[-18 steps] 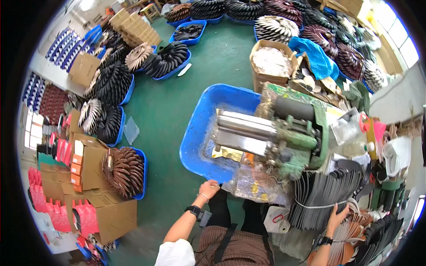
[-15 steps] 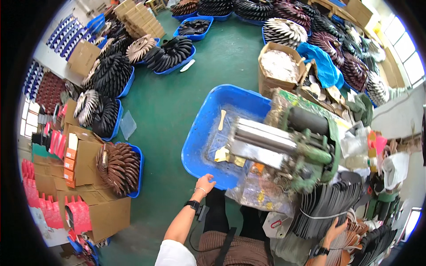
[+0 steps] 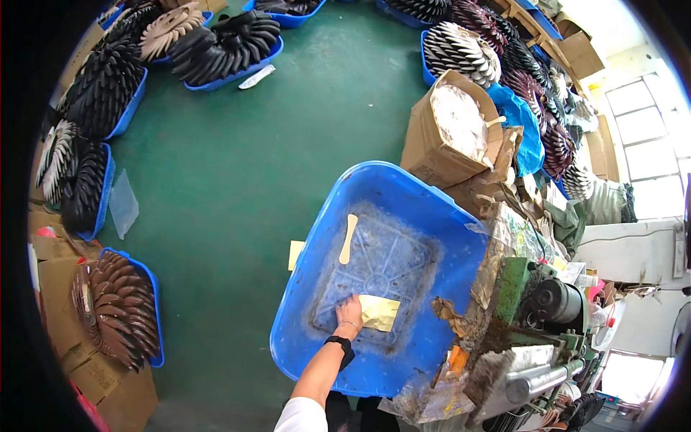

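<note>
My left hand (image 3: pixel 350 311) reaches down into a large blue plastic tub (image 3: pixel 288 317). Its fingers are closed at the left edge of a creased yellow piece of paper (image 3: pixel 381 314) near the tub's bottom; the fingertips are partly hidden. Further up on the tub's floor lies a pale, flat, shoe-insole-shaped strip (image 3: pixel 348 240), apart from the hand. A second yellow piece of paper (image 3: pixel 296 255) shows on the green floor, just outside the tub's left rim. My right hand is out of sight.
Right of the tub stands a green machine (image 3: pixel 515 288) with metal rollers (image 3: pixel 536 381). An open cardboard box (image 3: pixel 439 137) with whitish contents sits behind the tub. Blue bins holding fanned stacks of shoe-sole-like pieces, one brown stack (image 3: pixel 119 309) among them, line the left side.
My left hand has moved from the tub's near rim down to the paper inside. A yellow paper now shows outside the tub. My right hand has left view; the view has shifted.
</note>
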`<state>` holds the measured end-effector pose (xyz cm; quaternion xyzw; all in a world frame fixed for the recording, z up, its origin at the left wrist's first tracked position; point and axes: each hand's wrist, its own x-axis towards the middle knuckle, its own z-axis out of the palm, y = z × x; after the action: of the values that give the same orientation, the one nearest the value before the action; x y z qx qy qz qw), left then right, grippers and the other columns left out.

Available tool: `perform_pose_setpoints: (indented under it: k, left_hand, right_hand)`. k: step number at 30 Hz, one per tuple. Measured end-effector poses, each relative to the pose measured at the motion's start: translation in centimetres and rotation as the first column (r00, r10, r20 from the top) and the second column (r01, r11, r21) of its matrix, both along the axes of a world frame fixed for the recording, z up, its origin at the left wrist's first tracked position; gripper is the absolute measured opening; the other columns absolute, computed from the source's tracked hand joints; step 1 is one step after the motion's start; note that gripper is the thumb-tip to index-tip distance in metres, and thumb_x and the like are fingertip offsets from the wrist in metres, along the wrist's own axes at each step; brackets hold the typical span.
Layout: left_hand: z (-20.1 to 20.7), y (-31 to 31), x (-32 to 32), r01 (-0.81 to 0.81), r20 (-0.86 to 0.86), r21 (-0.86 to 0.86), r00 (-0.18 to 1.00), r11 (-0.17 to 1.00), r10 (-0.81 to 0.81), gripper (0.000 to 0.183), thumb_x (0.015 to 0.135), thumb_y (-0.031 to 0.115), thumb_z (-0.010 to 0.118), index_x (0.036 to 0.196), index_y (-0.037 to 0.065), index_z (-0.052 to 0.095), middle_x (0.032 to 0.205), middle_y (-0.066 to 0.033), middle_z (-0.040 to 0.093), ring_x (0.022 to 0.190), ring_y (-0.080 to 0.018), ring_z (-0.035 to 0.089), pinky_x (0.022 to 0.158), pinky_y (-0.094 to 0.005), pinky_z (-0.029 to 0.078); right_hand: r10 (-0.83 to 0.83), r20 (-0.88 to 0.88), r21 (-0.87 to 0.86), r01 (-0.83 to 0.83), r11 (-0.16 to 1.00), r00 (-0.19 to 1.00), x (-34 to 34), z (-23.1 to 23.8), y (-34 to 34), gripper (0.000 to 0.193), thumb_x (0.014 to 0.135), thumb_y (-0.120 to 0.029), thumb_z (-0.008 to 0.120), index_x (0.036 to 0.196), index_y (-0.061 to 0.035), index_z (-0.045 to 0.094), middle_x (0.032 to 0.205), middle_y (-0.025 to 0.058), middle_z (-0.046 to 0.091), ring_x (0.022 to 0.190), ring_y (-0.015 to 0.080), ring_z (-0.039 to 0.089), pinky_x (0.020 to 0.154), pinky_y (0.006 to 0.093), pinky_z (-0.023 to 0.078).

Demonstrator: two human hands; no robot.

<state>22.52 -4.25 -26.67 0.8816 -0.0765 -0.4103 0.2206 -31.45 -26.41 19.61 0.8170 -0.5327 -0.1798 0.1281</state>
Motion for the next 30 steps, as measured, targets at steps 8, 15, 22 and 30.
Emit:
perform_pose_setpoints:
  k: [8,15,22,30]
  left_hand:
    - [1.4,-4.2,13.4,-0.365,0.536,-0.19,0.74,0.912,0.407,0.022,0.073,0.003,0.063,0.094,0.002,0.055,0.118,-0.0166,0.046,0.111,-0.0342,0.045,0.089,-0.0447,0.042]
    - [0.1,-3.3,14.4,-0.329,0.217,-0.14,0.91,0.934,0.353,0.02,0.074,0.008,0.062,0.093,0.005,0.056,0.094,-0.0192,0.063,0.089,-0.0375,0.061,0.077,-0.0467,0.049]
    - [21.6,7.9,11.4,-0.529,-0.021,-0.458,0.81,0.714,0.586,0.044,0.067,0.01,0.077,0.106,-0.002,0.061,0.102,-0.0136,0.066,0.094,-0.021,0.063,0.084,-0.0329,0.048]
    - [27.8,27.6,3.6,-0.606,0.119,-0.35,0.728,0.714,0.675,0.055,0.074,0.011,0.071,0.121,-0.003,0.047,0.118,-0.0185,0.054,0.108,-0.0272,0.052,0.095,-0.0354,0.039]
  right_hand:
    - [-0.473,-0.219,0.252,0.517,0.818,0.854,5.5,0.2,5.1,0.036,0.079,-0.03,0.064,0.104,-0.0046,0.064,0.098,0.0182,0.065,0.09,0.0328,0.062,0.08,0.0407,0.048]
    - [-0.297,-0.163,0.382,0.337,0.86,0.941,5.2,-1.5,8.1,0.033,0.081,-0.029,0.064,0.101,-0.0024,0.064,0.088,0.0188,0.065,0.079,0.0255,0.061,0.072,0.0401,0.048]
    - [-0.532,0.159,0.672,0.303,0.675,0.832,15.7,-7.9,7.4,0.034,0.085,-0.014,0.063,0.114,0.004,0.058,0.105,0.0169,0.064,0.099,0.0251,0.061,0.088,0.0341,0.047]
    - [-0.818,0.467,0.868,-0.002,0.497,-0.335,29.5,-17.7,1.8,0.022,0.091,-0.011,0.046,0.112,-0.0071,0.05,0.096,0.0005,0.056,0.083,0.0114,0.052,0.07,0.023,0.042]
